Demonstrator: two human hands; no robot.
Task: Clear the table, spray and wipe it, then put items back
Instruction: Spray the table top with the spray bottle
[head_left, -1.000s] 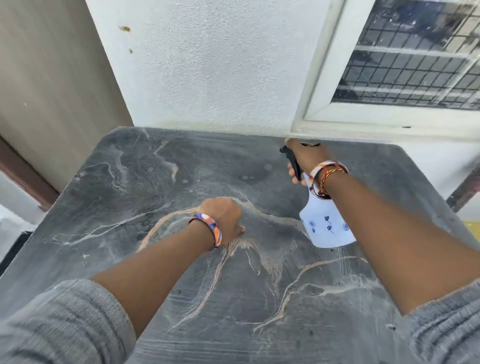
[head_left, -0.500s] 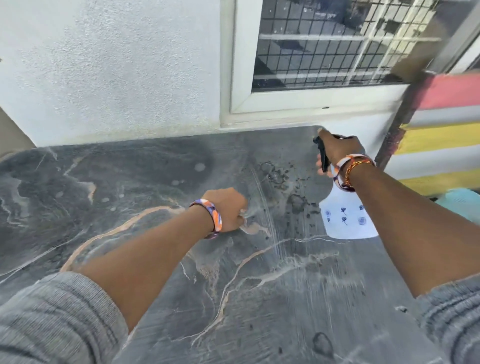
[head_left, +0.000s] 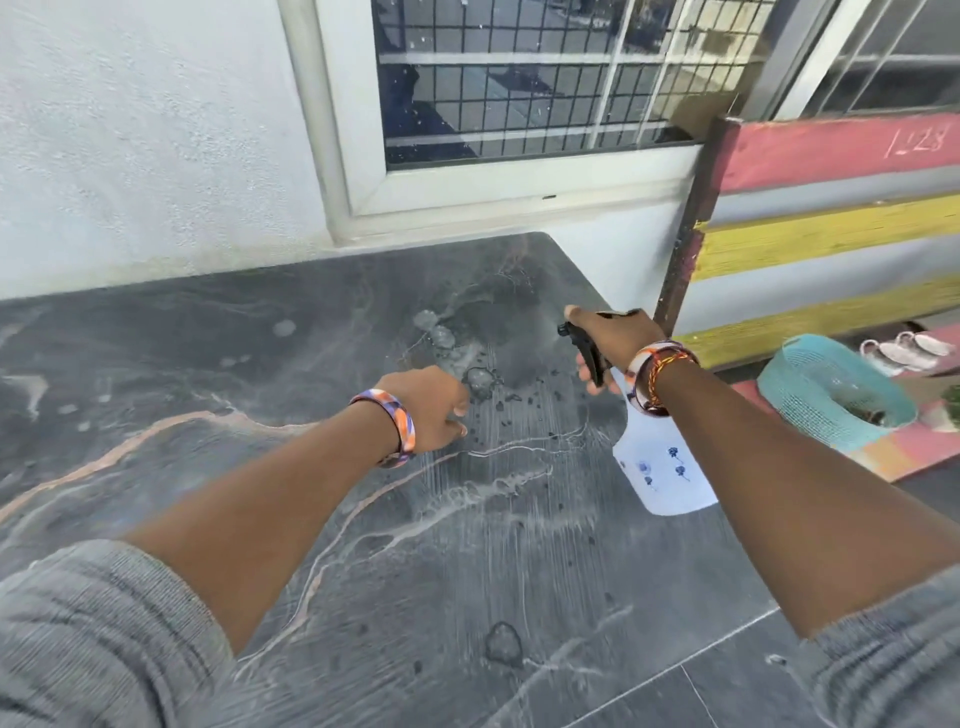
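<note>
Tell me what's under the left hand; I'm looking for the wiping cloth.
No cloth shows. The left hand is curled, knuckles up, over the wet table, with droplets beside it. Whatever its palm covers is hidden.

Table (head_left: 260, 364): dark grey stone, marble-like, pale and tan veins, smooth, wet patches and droplets. Spray bottle (head_left: 667, 478): translucent white plastic, black plastic trigger. Wall (head_left: 130, 156): rough white plaster. Sleeves (head_left: 93, 639): grey knit cloth. Basket (head_left: 810, 395): turquoise woven mesh.
</note>
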